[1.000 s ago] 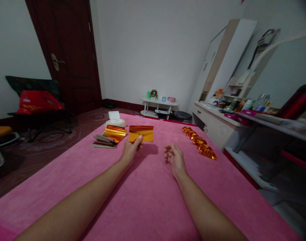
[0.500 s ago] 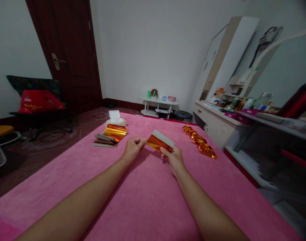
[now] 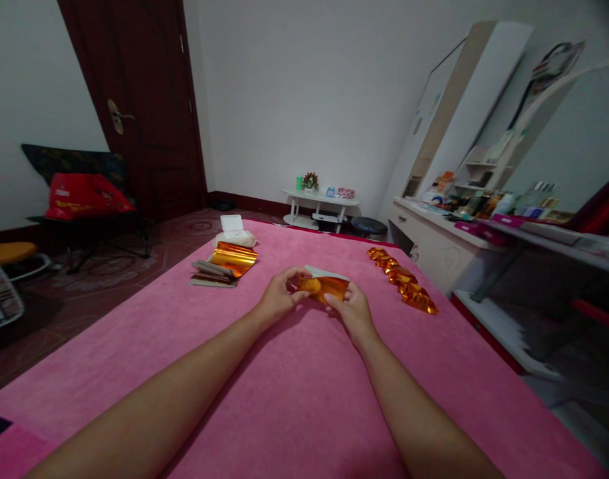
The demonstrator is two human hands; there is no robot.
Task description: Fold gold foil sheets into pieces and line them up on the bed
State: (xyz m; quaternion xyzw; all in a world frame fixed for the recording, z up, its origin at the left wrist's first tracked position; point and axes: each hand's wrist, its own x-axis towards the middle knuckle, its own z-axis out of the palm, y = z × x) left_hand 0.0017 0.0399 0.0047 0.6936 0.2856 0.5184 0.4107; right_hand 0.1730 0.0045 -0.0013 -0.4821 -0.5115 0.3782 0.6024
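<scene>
- The thin rectangular sheet of glossy orange-gold foil (image 3: 337,287) is between the two hands, over the soft pink plush cloth (image 3: 284,412); whether it touches the cloth, I cannot tell.
- Its surface is smooth and reflecting, with a rounded bend near the left end; a pale grey strip (matte, it looks like paper) shows along the far edge.
- The long axis of the sheet runs from left to right across the person's front, and the shiny face is turned toward the person.
- The left hand (image 3: 280,295) is grasping the left end, with the fingers curled.
- The right hand (image 3: 357,310) is grasping the right end, the thumb laid on the shiny face.
- At left lie a loose pile of flat greyish pieces (image 3: 212,271), a curved gold foil sheet (image 3: 239,259) and a white packet with raised lid (image 3: 235,237).
- At right lies a slanted row of crumpled orange-gold foil pieces (image 3: 403,281), full of creases.
</scene>
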